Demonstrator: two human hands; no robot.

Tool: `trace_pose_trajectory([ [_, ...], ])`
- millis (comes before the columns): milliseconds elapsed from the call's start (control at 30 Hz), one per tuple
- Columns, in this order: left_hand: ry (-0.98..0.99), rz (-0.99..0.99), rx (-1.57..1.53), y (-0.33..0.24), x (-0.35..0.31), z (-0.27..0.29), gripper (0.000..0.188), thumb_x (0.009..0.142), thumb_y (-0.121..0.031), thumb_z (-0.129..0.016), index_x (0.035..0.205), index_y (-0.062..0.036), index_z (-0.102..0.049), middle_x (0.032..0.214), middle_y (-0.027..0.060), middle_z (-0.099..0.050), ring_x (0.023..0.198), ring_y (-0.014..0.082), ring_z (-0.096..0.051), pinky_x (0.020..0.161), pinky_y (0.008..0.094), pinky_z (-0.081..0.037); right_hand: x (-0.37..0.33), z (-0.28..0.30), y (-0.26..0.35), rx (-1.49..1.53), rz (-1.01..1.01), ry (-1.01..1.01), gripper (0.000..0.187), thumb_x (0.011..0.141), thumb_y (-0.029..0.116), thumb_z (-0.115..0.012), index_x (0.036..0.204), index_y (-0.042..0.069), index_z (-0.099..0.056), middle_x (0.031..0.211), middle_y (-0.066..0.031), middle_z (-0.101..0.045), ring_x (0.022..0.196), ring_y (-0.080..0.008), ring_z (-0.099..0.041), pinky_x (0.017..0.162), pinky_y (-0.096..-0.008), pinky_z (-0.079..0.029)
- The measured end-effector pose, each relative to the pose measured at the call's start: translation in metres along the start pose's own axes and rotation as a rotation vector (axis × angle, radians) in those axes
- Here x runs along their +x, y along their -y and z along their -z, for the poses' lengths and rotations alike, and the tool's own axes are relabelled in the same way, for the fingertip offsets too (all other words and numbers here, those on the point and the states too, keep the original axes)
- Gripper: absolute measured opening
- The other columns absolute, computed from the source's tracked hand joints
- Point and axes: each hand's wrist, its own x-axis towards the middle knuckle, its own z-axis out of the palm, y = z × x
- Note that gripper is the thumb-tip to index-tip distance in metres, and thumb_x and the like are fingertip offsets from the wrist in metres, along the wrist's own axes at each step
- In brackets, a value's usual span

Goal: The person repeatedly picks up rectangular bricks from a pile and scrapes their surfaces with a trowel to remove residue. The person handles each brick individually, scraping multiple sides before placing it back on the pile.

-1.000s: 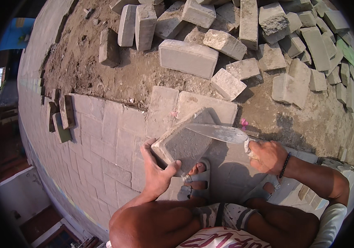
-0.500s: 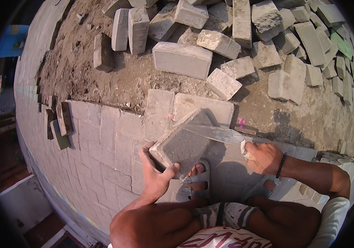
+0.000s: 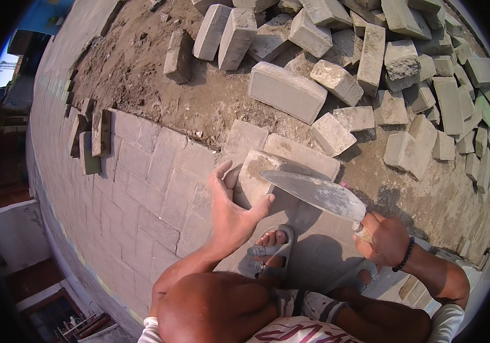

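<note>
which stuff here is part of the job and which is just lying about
Seemingly part of the job:
- trowel, in the right hand
- brick at the left hand
- paving underneath

Apparently just lying about:
- heaped bricks
- small blocks on the left

Wide fisheye view from the head — steeply downward, close over left hand (image 3: 232,214) and right hand (image 3: 385,239)

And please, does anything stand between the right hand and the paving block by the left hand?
Only the trowel, held in the right hand, spans the gap; its tip overlaps the paving block in this view. Nothing visible separates the left hand from the block.
</note>
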Motion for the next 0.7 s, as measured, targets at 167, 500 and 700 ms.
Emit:
trace_pose_trajectory([
  [167, 0.078, -0.257, 0.459, -0.001, 0.006, 0.005, 0.085, 0.073, -0.016, -0.082, 0.139, -0.0027, -0.029, 0.131, 0.0212, -0.046, 0.122, 0.0277, -0.049, 0.105, 0.0398, -0.038, 0.006, 0.0, 0.007, -0.025, 0.02, -0.028, 0.032, 0.082, 0.022, -0.069, 0.1, -0.002, -0.055, 0.079, -0.0196, -0.063, 0.069, -0.0383, -0.065, 0.061, -0.0452, -0.052],
  [500, -0.111, -0.294, -0.035, 0.036, -0.023, -0.047, 0.111, 0.064, -0.025, -0.092, 0.146, 0.0, -0.02, 0.134, 0.0175, -0.038, 0.129, 0.0306, -0.038, 0.109, 0.0451, -0.033, -0.016, 0.008, 0.006, 0.059, -0.153, -0.033, 0.029, 0.084, 0.021, -0.065, 0.101, 0.0, -0.055, 0.083, -0.0209, -0.066, 0.074, -0.0407, -0.065, 0.067, -0.0472, -0.052],
  [700, -0.066, -0.355, 0.09, 0.034, -0.017, -0.077, 0.105, 0.062, -0.025, -0.093, 0.141, 0.0013, -0.029, 0.133, 0.0181, -0.04, 0.129, 0.0309, -0.039, 0.11, 0.0448, -0.031, -0.031, 0.03, 0.02, 0.041, -0.221, -0.072, 0.031, 0.084, 0.022, -0.066, 0.105, 0.001, -0.054, 0.081, -0.0227, -0.065, 0.073, -0.0431, -0.064, 0.065, -0.0498, -0.051],
])
